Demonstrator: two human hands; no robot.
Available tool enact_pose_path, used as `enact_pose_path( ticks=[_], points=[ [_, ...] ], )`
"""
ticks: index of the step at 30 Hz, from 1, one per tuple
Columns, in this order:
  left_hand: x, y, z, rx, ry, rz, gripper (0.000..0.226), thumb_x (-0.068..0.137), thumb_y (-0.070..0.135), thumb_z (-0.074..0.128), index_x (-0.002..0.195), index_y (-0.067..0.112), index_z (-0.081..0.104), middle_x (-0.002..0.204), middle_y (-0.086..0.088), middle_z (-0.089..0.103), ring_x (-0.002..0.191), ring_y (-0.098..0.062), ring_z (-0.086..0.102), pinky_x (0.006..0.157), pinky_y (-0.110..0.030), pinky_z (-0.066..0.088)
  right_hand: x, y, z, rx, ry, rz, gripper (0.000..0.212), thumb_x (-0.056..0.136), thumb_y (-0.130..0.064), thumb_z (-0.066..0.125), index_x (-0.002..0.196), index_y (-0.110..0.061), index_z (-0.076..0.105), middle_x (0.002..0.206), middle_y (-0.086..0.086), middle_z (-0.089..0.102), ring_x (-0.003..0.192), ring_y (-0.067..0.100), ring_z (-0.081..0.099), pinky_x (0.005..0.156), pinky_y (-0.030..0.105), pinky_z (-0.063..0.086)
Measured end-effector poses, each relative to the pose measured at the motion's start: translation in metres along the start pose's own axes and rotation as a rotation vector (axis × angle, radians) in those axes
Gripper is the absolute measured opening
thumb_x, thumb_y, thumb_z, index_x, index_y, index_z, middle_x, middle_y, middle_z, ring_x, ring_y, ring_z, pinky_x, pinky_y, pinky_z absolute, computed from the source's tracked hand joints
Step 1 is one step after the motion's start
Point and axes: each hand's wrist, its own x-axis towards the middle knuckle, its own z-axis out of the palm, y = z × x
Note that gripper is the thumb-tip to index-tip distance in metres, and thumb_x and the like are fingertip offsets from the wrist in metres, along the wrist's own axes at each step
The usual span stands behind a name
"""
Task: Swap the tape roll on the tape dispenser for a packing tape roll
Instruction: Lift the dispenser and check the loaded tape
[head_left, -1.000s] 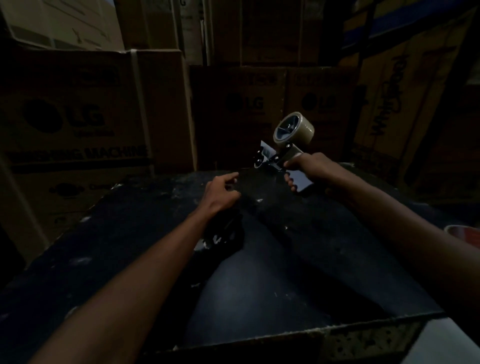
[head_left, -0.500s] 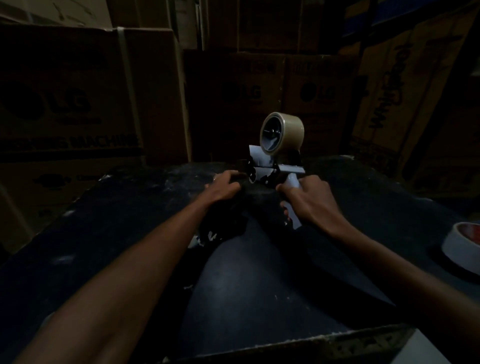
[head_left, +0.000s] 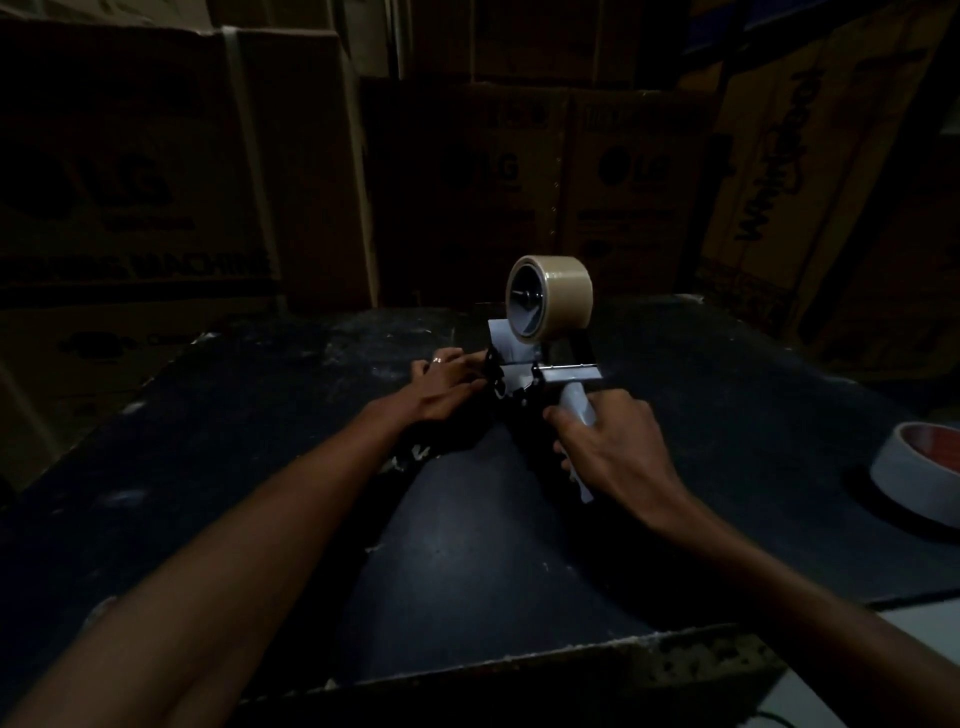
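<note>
A grey tape dispenser (head_left: 540, 364) stands near the middle of a dark table (head_left: 260, 415). A tan packing tape roll (head_left: 563, 296) sits on its hub, raised at the top. My right hand (head_left: 605, 441) grips the dispenser's grey handle from the near side. My left hand (head_left: 449, 384) holds the black front end of the dispenser, fingers at the blade area; exactly what the fingertips hold is too dark to tell. A second, white tape roll with a red core (head_left: 919, 478) lies flat at the table's right edge.
Tall cardboard appliance boxes (head_left: 156, 182) wall in the table at the back and both sides. A dark crumpled shape (head_left: 431, 441) lies under my left wrist. The table's near edge (head_left: 571, 670) is chipped and pale.
The dispenser has been brought down from the air onto the table and turned, handle toward me. My left hand has closed in on its front end. The view has tilted down.
</note>
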Motion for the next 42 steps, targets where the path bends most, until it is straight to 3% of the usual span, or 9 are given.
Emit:
enact_pose_path(
  ticks=[6, 10, 14, 22, 27, 32, 36, 40, 42],
  points=[
    [-0.004, -0.01, 0.0, 0.187, -0.018, 0.058, 0.052, 0.103, 0.038, 0.032, 0.153, 0.031, 0.022, 0.16, -0.014, 0.021, 0.15, -0.024, 0.007, 0.116, -0.044, 0.005, -0.005, -0.009, -0.007, -0.161, -0.082, -0.03, 0.041, 0.096, -0.047, 0.048, 0.075, -0.013, 0.06, 0.074, 0.0, 0.066, 0.072, 0.019, 0.066, 0.062, 0.028, 0.049],
    [-0.002, -0.014, -0.001, 0.256, -0.042, 0.021, 0.054, 0.104, 0.04, 0.029, 0.155, 0.031, 0.015, 0.161, -0.016, 0.015, 0.151, -0.026, 0.005, 0.116, -0.043, 0.006, -0.005, -0.01, -0.007, -0.287, -0.114, -0.056, 0.035, 0.095, -0.047, 0.049, 0.098, -0.014, 0.057, 0.104, 0.01, 0.061, 0.091, 0.026, 0.059, 0.075, 0.034, 0.047],
    [-0.009, -0.007, -0.006, 0.297, -0.059, 0.034, 0.052, 0.105, 0.037, 0.027, 0.155, 0.029, 0.016, 0.163, -0.011, 0.012, 0.152, -0.025, 0.002, 0.117, -0.042, 0.004, -0.003, -0.012, -0.008, -0.301, -0.138, -0.031, 0.04, 0.092, -0.048, 0.05, 0.11, -0.013, 0.058, 0.109, 0.013, 0.06, 0.095, 0.03, 0.06, 0.081, 0.039, 0.051],
    [-0.009, -0.008, -0.006, 0.347, -0.061, 0.031, 0.049, 0.105, 0.039, 0.027, 0.153, 0.03, 0.024, 0.164, -0.007, 0.015, 0.152, -0.025, 0.003, 0.119, -0.044, 0.004, -0.012, -0.016, -0.014, -0.272, -0.153, -0.026, 0.04, 0.087, -0.047, 0.054, 0.104, -0.012, 0.062, 0.104, 0.01, 0.06, 0.091, 0.026, 0.061, 0.078, 0.04, 0.055],
    [-0.005, -0.004, -0.004, 0.434, -0.145, 0.037, 0.043, 0.104, 0.043, 0.018, 0.145, 0.051, 0.029, 0.165, 0.006, 0.008, 0.152, -0.031, 0.0, 0.117, -0.06, 0.005, -0.038, -0.006, -0.028, -0.3, -0.174, -0.032, 0.028, 0.084, -0.047, 0.05, 0.078, -0.02, 0.056, 0.088, 0.006, 0.063, 0.079, 0.02, 0.06, 0.054, 0.025, 0.035],
    [-0.014, 0.004, -0.006, 0.431, -0.147, 0.04, 0.045, 0.103, 0.041, 0.017, 0.146, 0.053, 0.022, 0.166, 0.0, 0.008, 0.152, -0.032, -0.002, 0.116, -0.063, 0.003, -0.057, -0.01, -0.042, -0.327, -0.207, -0.013, 0.033, 0.084, -0.051, 0.048, 0.088, -0.019, 0.057, 0.097, 0.007, 0.061, 0.082, 0.019, 0.05, 0.056, 0.027, 0.032],
    [-0.018, 0.005, -0.006, 0.475, -0.137, 0.081, 0.049, 0.099, 0.046, 0.011, 0.147, 0.055, 0.014, 0.165, -0.002, 0.011, 0.151, -0.034, 0.002, 0.115, -0.065, 0.007, -0.087, -0.02, -0.059, -0.326, -0.276, -0.036, 0.026, 0.094, -0.041, 0.049, 0.084, -0.018, 0.056, 0.09, 0.003, 0.061, 0.09, 0.022, 0.057, 0.071, 0.034, 0.045],
    [-0.024, 0.01, -0.006, 0.553, -0.139, 0.109, 0.049, 0.102, 0.042, 0.015, 0.151, 0.046, 0.011, 0.166, -0.002, 0.0, 0.152, -0.032, -0.003, 0.116, -0.062, 0.007, -0.096, -0.024, -0.064, -0.325, -0.292, -0.022, 0.025, 0.097, -0.04, 0.049, 0.097, -0.016, 0.056, 0.08, -0.006, 0.045, 0.091, 0.018, 0.049, 0.074, 0.031, 0.038],
    [-0.032, 0.015, 0.001, 0.565, -0.155, 0.159, 0.05, 0.102, 0.041, 0.019, 0.152, 0.039, 0.019, 0.166, 0.001, -0.005, 0.152, -0.029, -0.007, 0.118, -0.056, 0.007, -0.09, -0.02, -0.066, -0.219, -0.334, 0.071, 0.029, 0.093, -0.044, 0.054, 0.1, -0.017, 0.057, 0.087, -0.001, 0.06, 0.085, 0.015, 0.061, 0.069, 0.031, 0.045]
  ],
)
